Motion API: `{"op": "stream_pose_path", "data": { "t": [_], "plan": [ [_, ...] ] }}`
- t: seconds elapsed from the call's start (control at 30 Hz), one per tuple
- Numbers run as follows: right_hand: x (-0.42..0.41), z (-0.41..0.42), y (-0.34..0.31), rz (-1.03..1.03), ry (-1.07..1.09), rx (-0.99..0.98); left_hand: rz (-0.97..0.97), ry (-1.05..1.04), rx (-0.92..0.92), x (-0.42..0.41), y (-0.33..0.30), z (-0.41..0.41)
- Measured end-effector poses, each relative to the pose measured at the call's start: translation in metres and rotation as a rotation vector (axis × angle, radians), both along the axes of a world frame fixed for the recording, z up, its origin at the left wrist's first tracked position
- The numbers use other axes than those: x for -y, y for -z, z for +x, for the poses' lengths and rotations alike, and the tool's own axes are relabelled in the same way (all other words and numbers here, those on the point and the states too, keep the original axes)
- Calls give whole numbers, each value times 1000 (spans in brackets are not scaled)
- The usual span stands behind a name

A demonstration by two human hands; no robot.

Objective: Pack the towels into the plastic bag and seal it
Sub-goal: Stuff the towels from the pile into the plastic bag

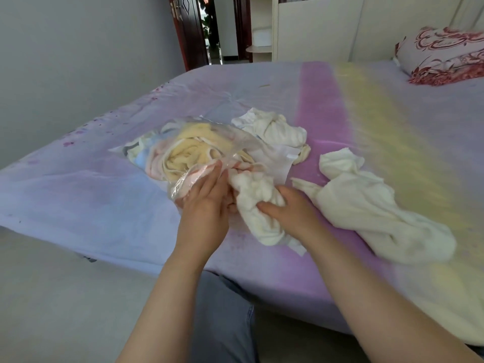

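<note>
A person stands at the edge of a bed covered with a pale lilac sheet that has pink and yellow bands running across it. Both bare forearms reach forward from the bottom of the view.

A clear plastic bag lies on the sheet just ahead of the hands, its mouth facing the person. It is already stuffed with crumpled towels: a yellow towel in the middle, with pink and light blue cloth around it.

The left hand rests at the mouth of the bag, fingers fairly straight and close together, pressed against the plastic edge; whether it pinches the plastic cannot be told. The right hand grips a bunched white towel, fingers curled into the cloth, with the front of the towel at the bag's opening and touching the left hand.

Two more white towels lie loose on the bed: a long rumpled towel just right of the right hand, and a knotted-looking towel beyond the bag, touching its far side.

A red-patterned pillow sits at the far right corner, and a dark wooden door stands open at the back.
</note>
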State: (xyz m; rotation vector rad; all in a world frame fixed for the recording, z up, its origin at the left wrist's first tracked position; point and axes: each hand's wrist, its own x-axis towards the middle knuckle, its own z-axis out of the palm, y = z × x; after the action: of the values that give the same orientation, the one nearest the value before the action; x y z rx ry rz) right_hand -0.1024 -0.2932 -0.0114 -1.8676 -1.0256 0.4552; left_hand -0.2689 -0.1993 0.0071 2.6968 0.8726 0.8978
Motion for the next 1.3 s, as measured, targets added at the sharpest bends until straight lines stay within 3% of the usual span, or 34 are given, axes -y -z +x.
{"op": "stream_pose_path", "data": {
  "t": [0.1,0.27,0.4,0.57,0.73,1.03,1.1,1.2,1.23,1.3],
  "plan": [
    [-32,-23,-1,147,68,403,-178,94,174,0,-8,-1],
    [-85,-39,-1,298,7,484,-301,139,328,1,-15,-3],
    [-126,-30,-13,105,-122,721,-299,186,328,5,-18,-9],
    [-161,-18,-23,-365,-245,568,-334,178,283,5,-22,-15],
    [-137,-17,-8,52,-142,534,-316,183,255,0,-18,-9],
    [-37,-5,24,271,-264,355,-149,80,189,12,4,9],
    [-14,1,27,300,-163,333,-114,59,181,18,7,14],
    [20,27,28,377,205,500,-67,24,243,25,13,23],
    [28,43,27,342,350,575,-74,9,272,28,14,27],
    [45,80,26,24,553,602,-50,-32,321,33,17,35]
  ]
}}
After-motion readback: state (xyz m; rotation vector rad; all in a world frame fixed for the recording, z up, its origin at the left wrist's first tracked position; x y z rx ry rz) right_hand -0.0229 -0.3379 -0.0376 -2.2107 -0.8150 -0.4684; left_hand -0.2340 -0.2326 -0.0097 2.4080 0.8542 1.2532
